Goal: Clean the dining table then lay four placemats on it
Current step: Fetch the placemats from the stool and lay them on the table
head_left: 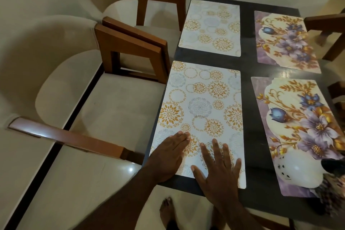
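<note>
Several placemats lie on the dark dining table (247, 65). The near left placemat (201, 110) is white with gold and grey circles. My left hand (168, 157) lies flat on its near left corner, fingers straight and together. My right hand (218, 170) presses flat on its near edge with the fingers spread. A matching circle placemat (211, 26) sits at the far left. Two floral placemats with purple and blue flowers lie on the right, one near (298, 132) and one far (283, 41).
Two beige cushioned chairs with brown wooden arms (130, 46) stand along the table's left side. Another wooden chair (328, 24) shows at the far right. A dark object (332, 164) pokes in at the right edge. My bare foot (168, 211) is on the pale floor below the table edge.
</note>
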